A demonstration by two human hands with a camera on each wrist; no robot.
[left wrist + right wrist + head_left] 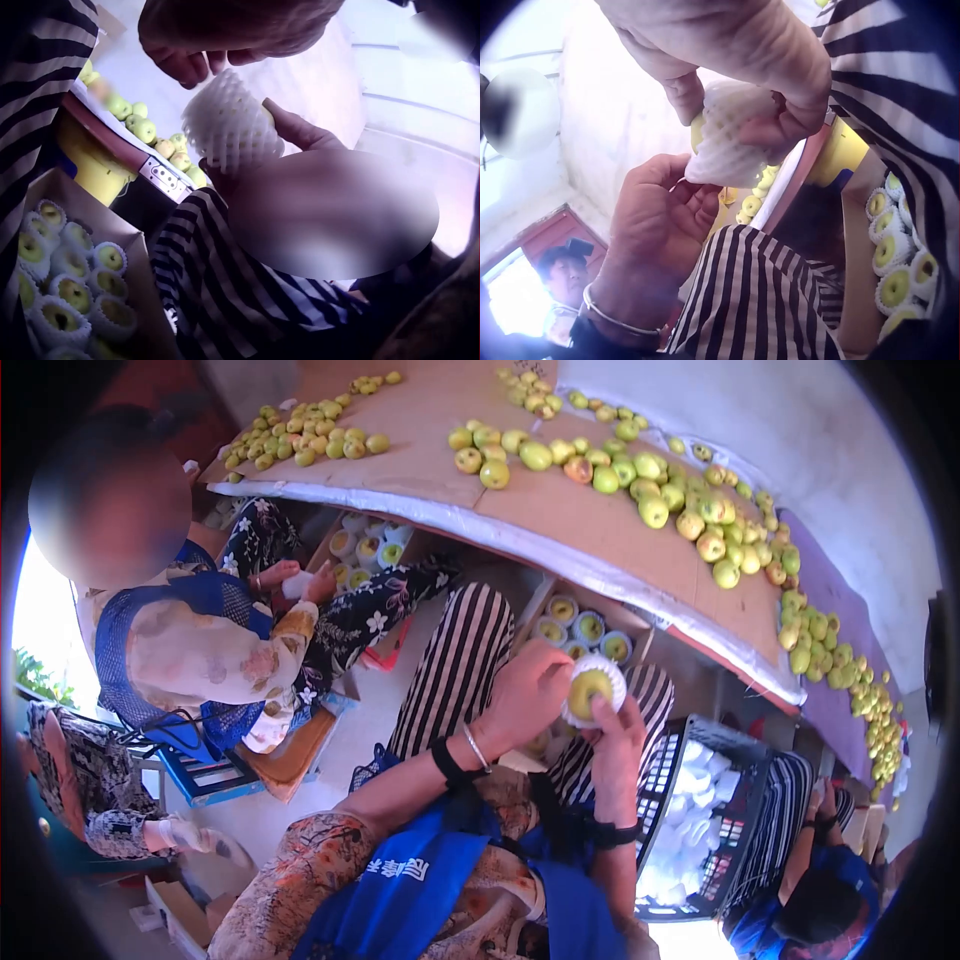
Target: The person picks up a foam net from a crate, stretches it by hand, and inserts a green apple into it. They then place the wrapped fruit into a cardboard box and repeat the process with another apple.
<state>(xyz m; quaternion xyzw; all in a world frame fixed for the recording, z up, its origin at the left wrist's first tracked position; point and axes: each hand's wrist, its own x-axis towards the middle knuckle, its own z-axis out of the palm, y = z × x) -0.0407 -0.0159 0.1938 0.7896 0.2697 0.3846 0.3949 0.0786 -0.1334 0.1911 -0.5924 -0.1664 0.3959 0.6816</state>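
Observation:
A yellow-green apple (588, 686) sits in a white foam net (613, 673) in front of my chest. My right hand (618, 740) grips the netted apple, its thumb on the bare face of the fruit. In the right wrist view, the right hand (735, 45) reaches over the top of the foam net (731, 139), fingers curled round it. My left hand (525, 695), a bracelet at its wrist, pinches the net's edge; in the right wrist view, the left hand's (660, 214) thumb and curled fingers meet at that edge. The left wrist view shows the netted side of the foam net (229, 124).
A carton (146, 262) of netted apples stands by my knees. To my right is a black crate (728, 830) of white foam nets. Loose apples (650, 510) lie along the cardboard-covered table (430, 480) ahead. Another person (190, 650) sits at my left.

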